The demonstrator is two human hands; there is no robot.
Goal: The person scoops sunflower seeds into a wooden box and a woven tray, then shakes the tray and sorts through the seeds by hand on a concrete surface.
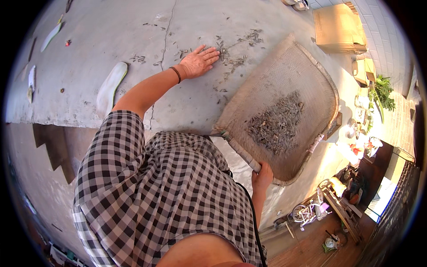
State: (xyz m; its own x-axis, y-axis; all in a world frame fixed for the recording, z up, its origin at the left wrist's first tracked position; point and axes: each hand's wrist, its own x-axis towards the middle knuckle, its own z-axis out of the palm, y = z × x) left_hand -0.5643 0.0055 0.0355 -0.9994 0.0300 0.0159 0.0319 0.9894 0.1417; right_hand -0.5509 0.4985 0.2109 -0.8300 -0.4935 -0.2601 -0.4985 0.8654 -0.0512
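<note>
My left hand (199,61) lies flat with fingers spread on the grey concrete surface (111,40), touching scattered dark seeds (231,58). A dark band circles that wrist. My right hand (262,174) grips the wrapped rim of a woven winnowing basket (284,75), which rests tilted on the concrete. A pile of dark seeds (275,124) lies in the basket's lower middle. My checked shirt fills the lower left of the view.
A pale green-edged strip (111,84) lies on the concrete to my left. Cardboard boxes (338,26) and green leaves (382,91) sit at the right. Far below the ledge are a small bicycle (307,211) and wooden items.
</note>
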